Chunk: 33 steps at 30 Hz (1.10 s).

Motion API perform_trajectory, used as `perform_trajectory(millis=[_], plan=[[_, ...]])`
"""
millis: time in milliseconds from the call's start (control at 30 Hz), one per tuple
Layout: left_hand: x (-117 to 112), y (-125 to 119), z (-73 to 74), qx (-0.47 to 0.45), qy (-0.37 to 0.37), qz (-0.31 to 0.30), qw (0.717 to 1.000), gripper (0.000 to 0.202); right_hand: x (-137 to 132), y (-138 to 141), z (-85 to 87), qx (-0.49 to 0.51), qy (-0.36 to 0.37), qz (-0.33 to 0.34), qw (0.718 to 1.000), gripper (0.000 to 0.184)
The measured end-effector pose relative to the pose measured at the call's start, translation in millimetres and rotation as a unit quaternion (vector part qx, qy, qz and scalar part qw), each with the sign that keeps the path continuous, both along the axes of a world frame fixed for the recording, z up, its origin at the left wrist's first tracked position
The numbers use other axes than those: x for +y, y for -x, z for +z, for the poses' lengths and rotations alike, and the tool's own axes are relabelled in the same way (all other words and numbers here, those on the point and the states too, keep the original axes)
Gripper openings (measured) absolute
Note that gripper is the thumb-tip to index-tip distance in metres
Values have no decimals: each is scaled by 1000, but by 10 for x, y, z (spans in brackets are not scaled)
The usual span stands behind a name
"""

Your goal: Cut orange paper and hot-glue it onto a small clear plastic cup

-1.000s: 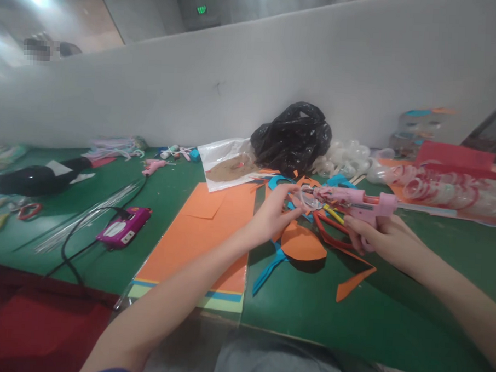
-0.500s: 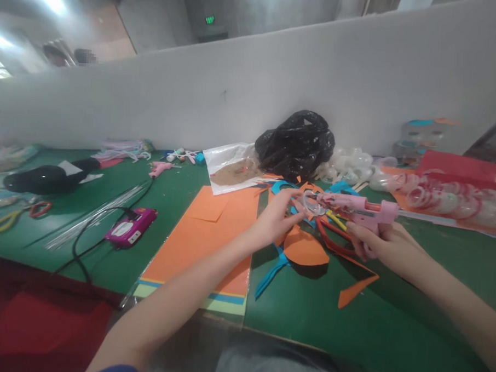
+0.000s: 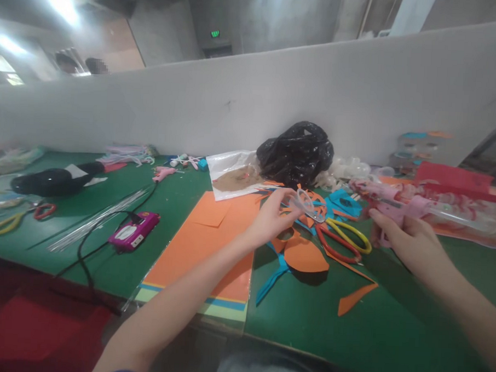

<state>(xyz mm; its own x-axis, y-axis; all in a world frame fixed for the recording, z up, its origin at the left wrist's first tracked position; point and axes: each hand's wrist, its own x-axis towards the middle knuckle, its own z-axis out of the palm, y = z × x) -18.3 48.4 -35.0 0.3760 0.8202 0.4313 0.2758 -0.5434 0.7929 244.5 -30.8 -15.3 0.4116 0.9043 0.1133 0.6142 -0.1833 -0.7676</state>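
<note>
My left hand [image 3: 273,219] pinches a small clear plastic piece with ring-shaped parts [image 3: 308,206] above the paper scraps. A pink hot glue gun [image 3: 399,206] is gripped in my right hand [image 3: 412,240], its nozzle pointing left and a clear glue stick jutting from the back. Between the hands lie scissors with red and yellow handles [image 3: 330,246], blades hidden among the scraps. Rounded orange paper cutouts [image 3: 306,255] and a blue paper strip [image 3: 271,283] lie below the plastic piece.
Orange sheets [image 3: 204,250] are stacked left of the scraps. A black plastic bag [image 3: 296,152] stands against the white partition [image 3: 173,108]. Farther left are a purple power box [image 3: 134,233] with a cable, another pink glue gun [image 3: 164,174] and clear sticks [image 3: 98,220]. Plastic bottle parts [image 3: 456,209] sit at right.
The glue gun in my right hand has moved right, away from the clear plastic piece, uncovering the scissor handles. My left hand still holds the piece. The view has tilted slightly upward.
</note>
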Motion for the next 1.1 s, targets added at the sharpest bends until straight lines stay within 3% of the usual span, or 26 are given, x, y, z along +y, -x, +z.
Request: perform_trajectory(millis=[100, 233, 367, 533, 900, 1100], plan=[[-20, 66, 127, 21, 2, -14, 1000, 37, 47, -106, -19, 24, -21, -29, 999, 54], [-107, 161, 339, 113, 22, -56, 992, 37, 68, -137, -35, 43, -18, -29, 998, 53], [-201, 192, 476, 201, 33, -135, 970, 35, 53, -115, -22, 18, -9, -22, 1000, 55], [-242, 170, 433, 285, 31, -202, 936, 32, 54, -73, 0, -6, -9, -25, 1000, 57], [-317, 114, 309, 327, 3, -227, 918, 33, 27, -37, 14, -30, -11, 21, 999, 58], [-347, 74, 255, 364, -42, -230, 902, 33, 13, 1, 48, -25, -2, 11, 1000, 59]])
